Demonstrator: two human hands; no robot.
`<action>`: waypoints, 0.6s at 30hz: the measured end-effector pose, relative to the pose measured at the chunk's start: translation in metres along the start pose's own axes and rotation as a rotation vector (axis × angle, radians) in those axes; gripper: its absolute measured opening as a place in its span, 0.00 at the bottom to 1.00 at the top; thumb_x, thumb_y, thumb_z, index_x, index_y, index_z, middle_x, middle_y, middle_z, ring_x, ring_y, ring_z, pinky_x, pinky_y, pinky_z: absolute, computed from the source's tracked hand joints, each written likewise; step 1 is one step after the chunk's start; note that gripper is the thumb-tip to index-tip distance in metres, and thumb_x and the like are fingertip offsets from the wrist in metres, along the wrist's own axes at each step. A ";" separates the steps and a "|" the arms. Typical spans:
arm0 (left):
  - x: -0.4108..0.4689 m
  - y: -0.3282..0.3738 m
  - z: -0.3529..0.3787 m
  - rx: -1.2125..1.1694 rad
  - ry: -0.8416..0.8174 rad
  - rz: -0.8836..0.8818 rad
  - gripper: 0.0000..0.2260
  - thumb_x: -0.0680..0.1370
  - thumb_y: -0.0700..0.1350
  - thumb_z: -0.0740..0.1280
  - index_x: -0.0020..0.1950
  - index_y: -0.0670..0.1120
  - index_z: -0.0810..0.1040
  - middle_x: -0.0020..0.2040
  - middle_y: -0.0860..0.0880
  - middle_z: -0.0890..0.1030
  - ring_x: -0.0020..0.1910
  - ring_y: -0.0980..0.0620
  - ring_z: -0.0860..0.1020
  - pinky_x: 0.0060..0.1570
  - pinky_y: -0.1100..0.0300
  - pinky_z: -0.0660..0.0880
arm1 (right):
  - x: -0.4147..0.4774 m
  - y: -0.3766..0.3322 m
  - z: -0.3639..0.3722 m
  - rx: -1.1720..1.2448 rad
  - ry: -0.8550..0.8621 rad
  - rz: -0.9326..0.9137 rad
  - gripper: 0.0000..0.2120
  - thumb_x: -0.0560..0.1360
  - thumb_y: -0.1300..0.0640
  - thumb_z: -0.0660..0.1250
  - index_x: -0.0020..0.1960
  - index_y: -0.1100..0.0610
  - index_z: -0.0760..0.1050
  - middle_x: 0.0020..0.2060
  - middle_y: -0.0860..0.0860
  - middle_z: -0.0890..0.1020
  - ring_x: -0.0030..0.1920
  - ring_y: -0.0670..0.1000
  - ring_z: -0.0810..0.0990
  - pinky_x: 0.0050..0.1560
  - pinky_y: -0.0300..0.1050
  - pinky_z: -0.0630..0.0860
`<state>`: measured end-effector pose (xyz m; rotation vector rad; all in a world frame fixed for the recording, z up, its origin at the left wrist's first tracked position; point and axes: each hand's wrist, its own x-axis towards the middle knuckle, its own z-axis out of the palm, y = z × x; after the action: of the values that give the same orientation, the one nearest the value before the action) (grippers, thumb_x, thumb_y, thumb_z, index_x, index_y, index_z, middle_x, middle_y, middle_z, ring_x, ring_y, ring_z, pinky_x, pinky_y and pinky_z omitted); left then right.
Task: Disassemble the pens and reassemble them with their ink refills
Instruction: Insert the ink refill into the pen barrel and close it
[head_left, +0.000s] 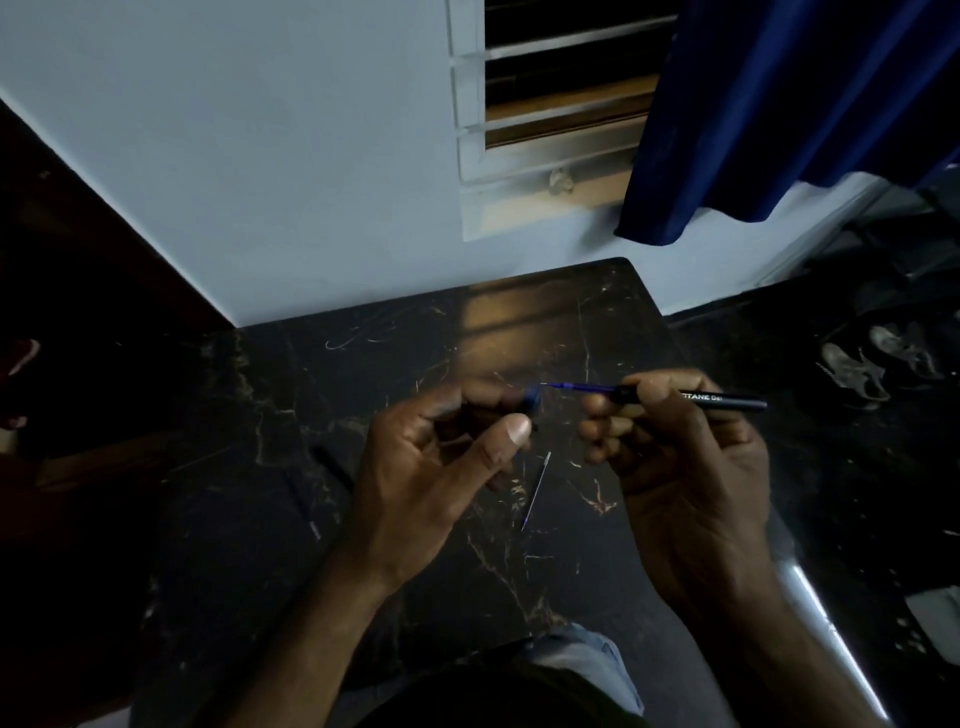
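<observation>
- Both hands hover over the table (322, 395) middle: left hand (431, 467) left, right hand (680, 467) right.
- A refill (536, 491) lies on the table between them.
- A pen (332, 467) lies left of the left hand.

Dark marble-patterned table (363, 364), bearing one loose refill (536, 491) and a black pen part (332, 467); above it, right hand (680, 467) gripping black pen barrel (727, 401) with blue refill (576, 387) protruding toward a dark blue tip piece (531, 402) pinched in left hand (431, 467).
</observation>
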<state>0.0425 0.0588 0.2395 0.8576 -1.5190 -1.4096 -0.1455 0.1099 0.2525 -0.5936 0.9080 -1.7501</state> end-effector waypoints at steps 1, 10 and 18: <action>-0.002 0.001 -0.002 0.007 0.009 0.016 0.06 0.81 0.47 0.72 0.56 0.48 0.86 0.43 0.46 0.85 0.39 0.50 0.83 0.38 0.56 0.82 | -0.001 -0.001 0.001 -0.013 -0.010 -0.008 0.04 0.78 0.61 0.68 0.48 0.62 0.79 0.40 0.63 0.86 0.37 0.57 0.86 0.36 0.45 0.81; -0.010 0.018 -0.022 0.019 0.064 0.097 0.06 0.81 0.45 0.71 0.56 0.48 0.87 0.41 0.48 0.84 0.37 0.49 0.82 0.38 0.59 0.81 | -0.010 -0.001 0.015 -0.029 -0.056 -0.009 0.03 0.74 0.59 0.70 0.45 0.59 0.81 0.37 0.62 0.85 0.36 0.57 0.85 0.36 0.45 0.81; -0.018 0.021 -0.022 0.023 0.026 0.098 0.07 0.80 0.42 0.72 0.56 0.42 0.86 0.46 0.46 0.83 0.39 0.50 0.82 0.40 0.60 0.80 | -0.018 0.004 0.017 -0.072 -0.118 0.000 0.05 0.76 0.58 0.74 0.48 0.60 0.81 0.39 0.62 0.86 0.37 0.58 0.86 0.36 0.46 0.81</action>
<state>0.0711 0.0695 0.2577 0.8020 -1.5394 -1.3071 -0.1244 0.1206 0.2594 -0.7359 0.8917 -1.6693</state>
